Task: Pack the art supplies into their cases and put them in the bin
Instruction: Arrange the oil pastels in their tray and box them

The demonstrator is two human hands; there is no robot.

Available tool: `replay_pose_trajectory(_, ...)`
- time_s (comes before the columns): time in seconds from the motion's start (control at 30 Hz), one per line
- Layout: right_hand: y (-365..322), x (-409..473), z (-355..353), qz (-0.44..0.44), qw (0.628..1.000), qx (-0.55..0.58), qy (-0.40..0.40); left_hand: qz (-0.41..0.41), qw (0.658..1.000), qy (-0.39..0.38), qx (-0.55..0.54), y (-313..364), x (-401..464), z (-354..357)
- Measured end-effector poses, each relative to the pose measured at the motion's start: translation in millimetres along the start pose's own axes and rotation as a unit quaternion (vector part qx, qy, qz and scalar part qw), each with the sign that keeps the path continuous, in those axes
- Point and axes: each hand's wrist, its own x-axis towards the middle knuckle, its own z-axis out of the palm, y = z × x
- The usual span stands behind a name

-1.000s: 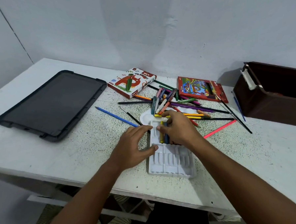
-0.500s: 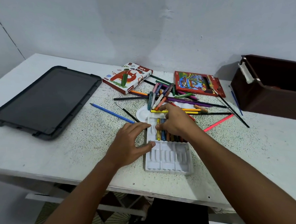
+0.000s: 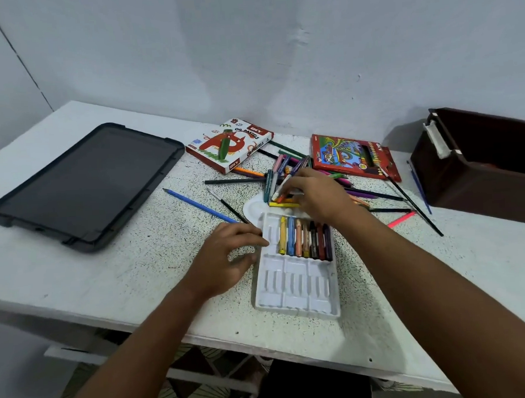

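Observation:
A white plastic pastel tray [image 3: 293, 291] lies near the table's front edge, with several oil pastels [image 3: 304, 239] in its far row. My left hand [image 3: 227, 255] rests beside the tray's left rim, fingertips touching it. My right hand [image 3: 316, 196] reaches past the tray into the loose pile of pastels and pencils [image 3: 279, 175] and pinches a pastel there. The oil pastels box [image 3: 229, 144] lies behind the pile, the red pencil case [image 3: 353, 156] to its right. The dark brown bin [image 3: 481, 166] stands open at the far right.
A black bin lid [image 3: 81, 184] lies flat on the left of the white table [image 3: 122, 273]. A blue pencil [image 3: 199, 205], a thin brush [image 3: 228, 205] and a pink pencil [image 3: 400, 219] lie loose around the tray. A white palette [image 3: 252, 210] sits under the pile.
My right hand has lifted off the tray's far row and moved back into the loose pile, uncovering the row of pastels. My left hand stays by the tray's left rim.

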Motion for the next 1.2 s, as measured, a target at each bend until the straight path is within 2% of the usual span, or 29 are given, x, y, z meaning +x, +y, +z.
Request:
replay_pose_trajectory(0.23,2.8,3.2,7.9,-0.105,0.989,-0.100,0.020,-0.007,0.999,-0.028,0.023,4.0,3.2,3.3)
replay_pose_trajectory(0.5,11.1,-1.3,4.5,-0.124,0.984,-0.118,0.042,0.005,0.999,-0.038,0.038,3.7,3.9,6.4)
replay_pose_trajectory(0.57,8.1,-4.7,2.6,-0.096,0.990,-0.050,0.090,0.003,0.998,-0.039,0.042,2.6,3.8,6.9)
replay_pose_trajectory(0.63,1.2,-11.7,-3.3,-0.041,0.985,0.094,0.140,0.002,0.998,-0.041,0.043,1.8,4.4,7.5)
replay_pose_trajectory(0.7,-7.0,-21.2,-10.8,0.019,0.964,0.232,0.127,0.001,0.998,-0.041,0.043,1.7,5.3,8.0)
replay_pose_trajectory(0.77,-12.5,-30.5,-13.8,0.069,0.945,0.307,0.089,-0.001,0.998,-0.040,0.041,1.3,5.8,8.2)
replay_pose_trajectory(1.07,-22.0,-46.6,-5.6,0.116,0.958,0.261,0.009,-0.002,0.999,-0.032,0.037,5.4,6.1,8.1)
replay_pose_trajectory(1.2,-26.3,-53.7,-3.8,0.096,0.965,0.245,-0.006,-0.008,0.999,-0.034,0.039,6.0,5.9,7.3)
